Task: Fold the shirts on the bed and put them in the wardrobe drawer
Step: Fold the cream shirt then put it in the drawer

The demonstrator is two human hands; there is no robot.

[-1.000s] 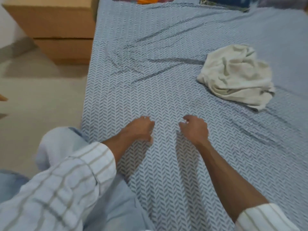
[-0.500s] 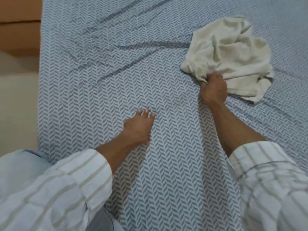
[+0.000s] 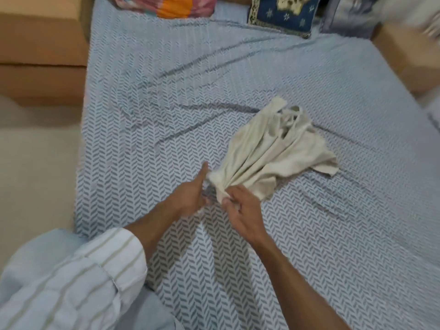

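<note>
The right hand [image 3: 240, 208], which half a second ago seized the crumpled cream cotton shirt [image 3: 273, 151] farther up the bed, now pinches its bunched end, dragged nearer the person; the left hand [image 3: 190, 196] has come across beside that end, forefinger straight and touching it, other fingers blurred; unfolding seems about to begin; the shirt trails over the blue herringbone-patterned bed sheet [image 3: 142, 139]; no writing is legible.
</note>
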